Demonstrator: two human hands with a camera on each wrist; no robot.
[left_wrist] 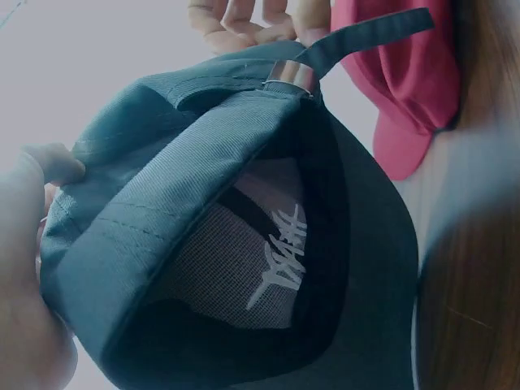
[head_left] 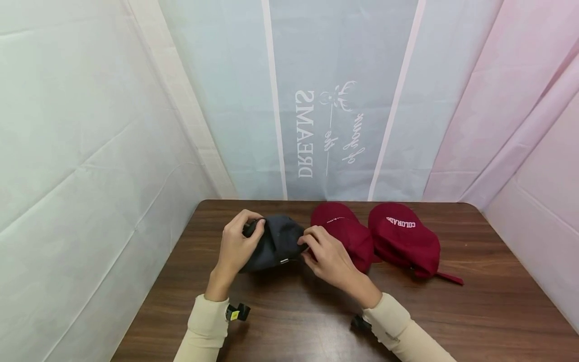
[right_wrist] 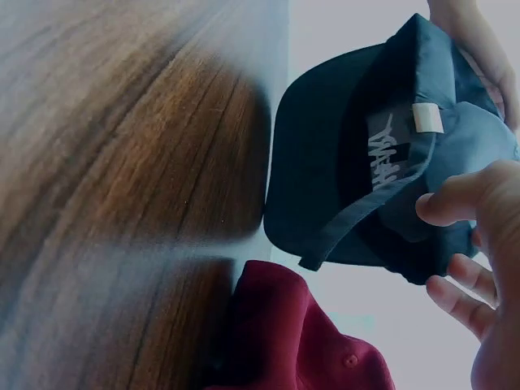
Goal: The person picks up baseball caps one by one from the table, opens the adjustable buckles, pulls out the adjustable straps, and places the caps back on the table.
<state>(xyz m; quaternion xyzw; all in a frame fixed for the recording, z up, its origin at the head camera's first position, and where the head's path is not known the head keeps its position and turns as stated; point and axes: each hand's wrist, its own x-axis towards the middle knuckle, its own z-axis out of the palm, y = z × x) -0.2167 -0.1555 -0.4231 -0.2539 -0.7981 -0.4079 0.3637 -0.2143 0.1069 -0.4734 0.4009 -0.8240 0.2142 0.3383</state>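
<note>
The fingers of the left hand [head_left: 235, 246] curl round the left side of a dark cap [head_left: 273, 244], thumb on its crown, while the fingers of the right hand [head_left: 327, 259] pinch its right side close to the metal buckle [left_wrist: 288, 77] of the back strap [left_wrist: 366, 34]. The dark cap is held just above the tabletop [head_left: 475, 311], near the middle of its far edge. Touching it on the right lies a red cap [head_left: 348, 234]; a second red cap [head_left: 402, 236] with white lettering lies further right along the same edge. The step in hand looks like working on the strap or opening at the back. The next move probably calls for a steady left grip while the right fingers work the strap at the buckle.
</note>
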